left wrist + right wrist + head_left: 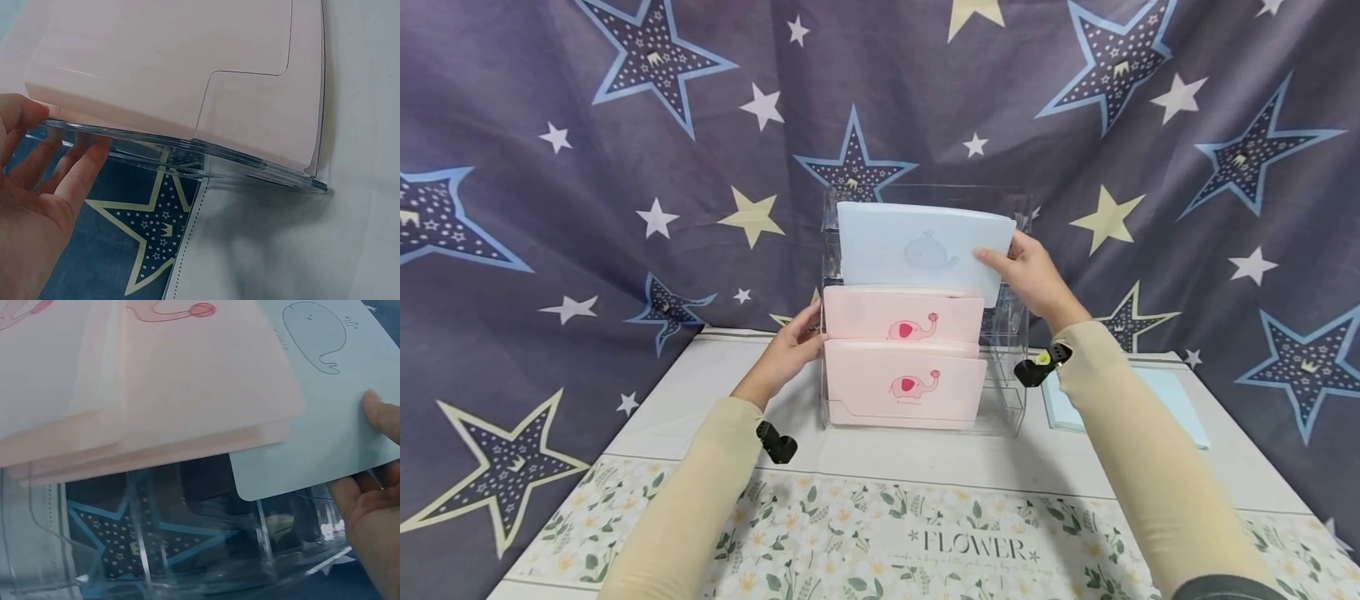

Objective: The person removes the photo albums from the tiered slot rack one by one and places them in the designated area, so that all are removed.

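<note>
A clear plastic file rack (955, 197) stands on the table with folders in stepped tiers. My right hand (1033, 279) pinches the right edge of a light blue folder (887, 258) with a whale drawing, thumb in front and fingers behind. That folder is at the rack's top tier, its lower edge behind the pink ones. Two tiers of pink folders with a red elephant, the upper (857, 312) and the lower (865, 375), sit in front of it. At the rack's left side, my left hand (786, 358) grips the clear side panel (156, 135) between thumb and fingers.
More light blue folders (1165, 400) lie flat on the table, right of the rack and partly behind my right forearm. A flower-printed cloth (820, 533) covers the table's front. Behind the rack hangs a dark star-patterned curtain (902, 67).
</note>
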The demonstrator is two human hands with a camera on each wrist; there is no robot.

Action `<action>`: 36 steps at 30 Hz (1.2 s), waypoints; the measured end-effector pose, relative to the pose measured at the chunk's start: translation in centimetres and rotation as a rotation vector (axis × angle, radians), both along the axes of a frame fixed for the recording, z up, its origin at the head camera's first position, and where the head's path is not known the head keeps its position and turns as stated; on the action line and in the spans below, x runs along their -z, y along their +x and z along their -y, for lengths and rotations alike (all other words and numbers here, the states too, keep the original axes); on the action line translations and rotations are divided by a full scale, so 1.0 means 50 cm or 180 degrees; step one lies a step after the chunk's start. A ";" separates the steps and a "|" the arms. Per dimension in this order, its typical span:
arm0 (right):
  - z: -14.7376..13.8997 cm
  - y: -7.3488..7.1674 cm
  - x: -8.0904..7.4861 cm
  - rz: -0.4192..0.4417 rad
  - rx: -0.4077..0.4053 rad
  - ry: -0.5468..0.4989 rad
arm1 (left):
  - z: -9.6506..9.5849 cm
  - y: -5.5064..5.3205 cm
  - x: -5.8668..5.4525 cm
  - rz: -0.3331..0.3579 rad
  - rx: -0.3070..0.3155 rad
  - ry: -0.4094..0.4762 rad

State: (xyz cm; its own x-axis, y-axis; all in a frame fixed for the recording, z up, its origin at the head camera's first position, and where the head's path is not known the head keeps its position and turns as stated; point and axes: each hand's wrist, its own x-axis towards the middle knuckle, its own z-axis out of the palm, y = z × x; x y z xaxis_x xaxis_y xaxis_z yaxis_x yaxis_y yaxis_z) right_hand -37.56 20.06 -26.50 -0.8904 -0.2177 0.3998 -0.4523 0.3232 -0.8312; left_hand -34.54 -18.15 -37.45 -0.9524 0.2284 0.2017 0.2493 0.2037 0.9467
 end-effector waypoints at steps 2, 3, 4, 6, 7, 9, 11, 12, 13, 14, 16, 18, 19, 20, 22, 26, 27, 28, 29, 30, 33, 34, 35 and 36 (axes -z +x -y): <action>-0.007 0.005 -0.007 -0.0062 0.0024 -0.0020 | 0.000 0.000 0.001 0.0006 -0.0005 -0.0004; -0.011 0.007 -0.011 -0.0089 0.0029 -0.0050 | -0.001 0.001 0.001 0.0011 -0.0009 -0.0006; -0.015 0.010 -0.015 -0.0116 0.0034 -0.0083 | -0.001 0.002 0.001 0.0019 -0.0016 -0.0015; -0.025 0.014 -0.022 -0.0168 0.0016 -0.0165 | -0.002 0.004 -0.001 0.0028 -0.0016 -0.0021; -0.030 0.017 -0.026 -0.0188 0.0015 -0.0188 | -0.002 0.006 -0.002 0.0035 -0.0017 -0.0028; -0.040 0.022 -0.033 -0.0216 0.0010 -0.0224 | -0.002 0.008 -0.004 0.0044 -0.0033 -0.0025; -0.052 0.028 -0.041 -0.0243 0.0019 -0.0236 | -0.001 0.009 -0.004 0.0033 -0.0040 -0.0039; -0.057 0.031 -0.044 -0.0259 0.0035 -0.0215 | 0.000 0.008 -0.004 0.0030 -0.0047 -0.0043; -0.063 0.034 -0.048 -0.0269 0.0033 -0.0219 | 0.001 0.008 -0.004 0.0029 -0.0056 -0.0051; -0.069 0.037 -0.050 -0.0275 0.0025 -0.0236 | 0.001 0.007 -0.003 0.0026 -0.0063 -0.0059; -0.080 0.044 -0.055 -0.0303 0.0035 -0.0238 | 0.003 0.006 -0.002 0.0028 -0.0062 -0.0071; -0.092 0.050 -0.059 -0.0321 0.0051 -0.0219 | 0.004 0.005 -0.002 0.0038 -0.0054 -0.0060; -0.098 0.054 -0.059 -0.0332 0.0056 -0.0227 | 0.004 0.005 -0.002 0.0042 -0.0055 -0.0058; -0.104 0.057 -0.060 -0.0341 0.0067 -0.0238 | 0.005 0.004 -0.002 0.0036 -0.0047 -0.0056; -0.118 0.064 -0.059 -0.0351 0.0099 -0.0212 | 0.005 0.005 -0.003 0.0028 -0.0049 -0.0057; -0.145 0.080 -0.054 -0.0346 0.0200 -0.0151 | 0.004 0.004 -0.001 0.0018 -0.0041 -0.0051; -0.152 0.084 -0.052 -0.0349 0.0236 -0.0109 | 0.004 0.004 0.000 0.0027 -0.0051 -0.0053; -0.158 0.090 -0.050 -0.0353 0.0288 -0.0071 | 0.003 0.003 0.001 0.0040 -0.0053 -0.0049; -0.165 0.095 -0.049 -0.0362 0.0336 -0.0047 | 0.003 0.002 0.001 0.0046 -0.0052 -0.0046; -0.171 0.100 -0.047 -0.0378 0.0365 -0.0029 | 0.003 0.002 0.001 0.0052 -0.0056 -0.0051; -0.194 0.115 -0.042 -0.0398 0.0459 0.0060 | 0.000 0.005 -0.006 0.0079 -0.0040 -0.0038; -0.201 0.120 -0.040 -0.0405 0.0479 0.0074 | -0.001 0.010 -0.011 0.0079 -0.0030 -0.0037; -0.209 0.124 -0.037 -0.0400 0.0487 0.0064 | -0.003 0.016 -0.018 0.0075 -0.0023 -0.0043; -0.216 0.128 -0.035 -0.0376 0.0448 -0.0012 | -0.005 0.022 -0.024 0.0076 -0.0018 -0.0047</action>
State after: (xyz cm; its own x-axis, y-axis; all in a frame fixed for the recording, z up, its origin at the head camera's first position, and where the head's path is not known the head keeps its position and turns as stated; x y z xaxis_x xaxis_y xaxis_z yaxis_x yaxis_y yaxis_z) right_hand -31.15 30.88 -24.74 -0.8587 -0.0926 0.5041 -0.4975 0.3871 -0.7763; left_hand -33.47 -17.91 -36.25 -0.9582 0.2258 0.1755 0.2255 0.2191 0.9493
